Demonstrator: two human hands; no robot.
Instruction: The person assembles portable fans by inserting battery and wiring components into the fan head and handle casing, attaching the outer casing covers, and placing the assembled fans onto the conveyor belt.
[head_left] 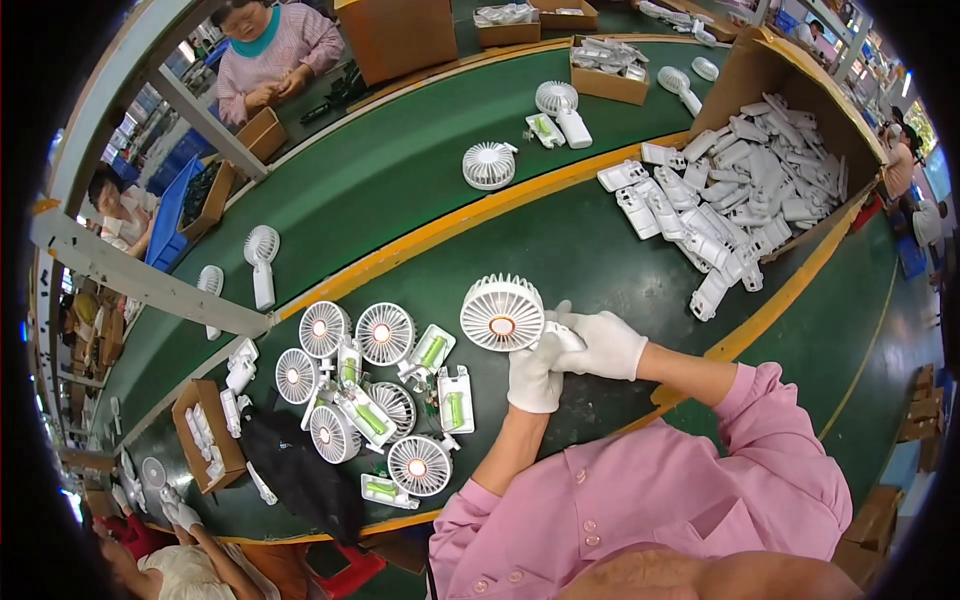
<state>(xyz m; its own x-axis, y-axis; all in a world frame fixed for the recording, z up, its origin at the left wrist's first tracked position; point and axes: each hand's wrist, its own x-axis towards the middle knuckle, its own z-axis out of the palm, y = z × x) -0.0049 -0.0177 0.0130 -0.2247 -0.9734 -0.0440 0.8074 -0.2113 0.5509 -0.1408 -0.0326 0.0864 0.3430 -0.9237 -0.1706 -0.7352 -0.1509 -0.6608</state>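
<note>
We hold white fan (502,313) above green tabletop (590,250) | both gloved hands clamped on its handle: left hand (535,375) below, right hand (603,345) beside | head points up-left, left hand nearer.

I count seven fan heads (385,334) lying in the cluster, one fan head (502,313) in hand, two gloved hands (570,355), three complete handheld fans (261,256) on the belt.

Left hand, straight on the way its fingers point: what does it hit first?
The left hand points up-left into the white fan head it already holds. Beyond that lies bare green table, though depth is unclear.
</note>
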